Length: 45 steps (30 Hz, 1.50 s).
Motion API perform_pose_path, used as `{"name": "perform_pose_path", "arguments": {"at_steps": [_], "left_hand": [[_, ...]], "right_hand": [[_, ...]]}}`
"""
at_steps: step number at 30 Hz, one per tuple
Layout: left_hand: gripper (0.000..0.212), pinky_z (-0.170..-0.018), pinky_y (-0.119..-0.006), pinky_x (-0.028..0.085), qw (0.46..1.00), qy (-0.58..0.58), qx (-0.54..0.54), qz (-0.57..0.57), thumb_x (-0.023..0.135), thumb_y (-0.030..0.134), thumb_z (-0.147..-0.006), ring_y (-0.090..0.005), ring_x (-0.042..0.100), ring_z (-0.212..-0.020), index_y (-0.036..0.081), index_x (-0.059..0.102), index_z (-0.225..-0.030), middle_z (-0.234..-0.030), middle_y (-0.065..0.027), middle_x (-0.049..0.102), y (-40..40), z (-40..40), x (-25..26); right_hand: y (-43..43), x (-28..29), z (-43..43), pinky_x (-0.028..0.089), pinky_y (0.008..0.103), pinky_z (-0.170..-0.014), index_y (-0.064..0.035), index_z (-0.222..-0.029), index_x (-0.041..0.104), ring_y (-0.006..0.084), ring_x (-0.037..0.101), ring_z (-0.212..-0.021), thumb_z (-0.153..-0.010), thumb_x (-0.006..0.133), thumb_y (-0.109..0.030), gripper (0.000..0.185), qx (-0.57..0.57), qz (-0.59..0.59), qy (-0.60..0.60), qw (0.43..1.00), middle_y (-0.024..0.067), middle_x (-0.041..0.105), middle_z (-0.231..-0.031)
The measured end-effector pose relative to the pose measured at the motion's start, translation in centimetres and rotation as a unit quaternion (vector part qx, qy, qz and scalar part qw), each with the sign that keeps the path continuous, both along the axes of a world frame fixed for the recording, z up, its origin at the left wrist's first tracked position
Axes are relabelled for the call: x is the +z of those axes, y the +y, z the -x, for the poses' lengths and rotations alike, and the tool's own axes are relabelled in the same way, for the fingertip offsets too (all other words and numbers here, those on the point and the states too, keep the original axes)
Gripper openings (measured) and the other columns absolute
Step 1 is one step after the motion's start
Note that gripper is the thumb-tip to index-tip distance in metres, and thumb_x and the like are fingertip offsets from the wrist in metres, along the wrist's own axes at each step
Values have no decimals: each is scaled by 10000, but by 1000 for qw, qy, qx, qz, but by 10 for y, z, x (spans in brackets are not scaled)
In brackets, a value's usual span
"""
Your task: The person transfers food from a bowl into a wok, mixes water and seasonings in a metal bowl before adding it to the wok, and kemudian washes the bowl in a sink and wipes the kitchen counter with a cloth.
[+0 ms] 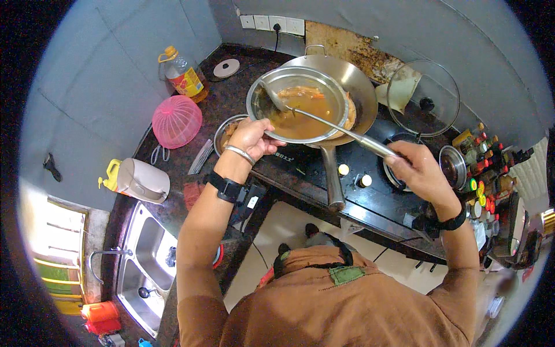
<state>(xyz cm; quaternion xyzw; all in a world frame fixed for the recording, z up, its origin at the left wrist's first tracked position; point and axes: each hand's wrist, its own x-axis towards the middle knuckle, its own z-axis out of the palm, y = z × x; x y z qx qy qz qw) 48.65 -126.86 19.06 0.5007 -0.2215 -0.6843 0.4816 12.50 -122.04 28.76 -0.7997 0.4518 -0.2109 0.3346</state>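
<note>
My left hand point(256, 139) grips the near left rim of a steel bowl point(253, 102), which is held over a steel wok point(362, 82) on the stove. Brown broth point(308, 119) with some orange-brown pieces lies in the bowl. In my right hand point(412, 165) is the handle of a steel ladle point(336, 126); its head is inside the bowl, at the left of the broth. More orange-brown food point(350, 112) shows in the wok beyond the bowl's right edge. Part of a smaller metal bowl point(219, 134) with food is visible behind my left hand.
The wok's handle point(333, 182) points towards me over the black stove point(368, 173). A glass lid point(422, 97) leans at the back right, above many seasoning bottles point(481, 165). On the left stand an oil bottle point(186, 80), a pink basket point(177, 121), a pitcher point(145, 180) and a sink point(151, 251).
</note>
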Motion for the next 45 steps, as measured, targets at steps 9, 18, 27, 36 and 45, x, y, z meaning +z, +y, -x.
{"name": "perform_pose_path", "arguments": {"at_steps": [9, 18, 27, 36, 45], "left_hand": [[264, -385, -329, 439, 998, -29, 51, -36, 475, 26, -862, -325, 658, -604, -81, 493, -1103, -863, -250, 642, -16, -10, -9], [386, -352, -343, 460, 993, -75, 84, -44, 435, 7, -875, -349, 664, -578, -79, 358, -1244, -878, -309, 615, -34, -24, -9], [384, -414, -312, 463, 992, -107, 56, -48, 460, 40, -878, -342, 679, -662, -48, 398, -1246, -974, -268, 637, -50, -27, 0], [343, -422, -299, 479, 1000, 4, 13, 5, 486, 15, -861, -327, 684, -703, -52, 456, -1196, -946, -237, 631, -45, -47, 1], [391, -413, -303, 464, 991, 92, -46, -90, 495, 0, -845, -338, 660, -675, -56, 423, -1225, -945, -266, 607, -72, -26, -12]], "right_hand": [[-10, -21, -46, 448, 468, -584, 41, -862, 583, 451, 562, -657, -934, 584, -164, 218, 7, 87, 49, 995, 272, 562, -696], [-25, -45, -16, 378, 319, -500, 44, -806, 605, 115, 435, -545, -991, 528, -261, 365, -90, -76, -61, 991, 22, 473, -570], [-17, -29, 12, 220, 209, -404, 17, -947, 630, 21, 314, -465, -1002, 547, -289, 322, -92, -172, -175, 965, -75, 381, -578], [-23, -24, 34, 226, 203, -401, 7, -983, 616, 15, 312, -458, -995, 563, -258, 270, -150, -141, -331, 921, -83, 389, -586], [-28, -31, 52, 236, 182, -400, 11, -1009, 606, 6, 308, -464, -985, 585, -240, 253, -215, -101, -333, 912, -83, 387, -607]]}}
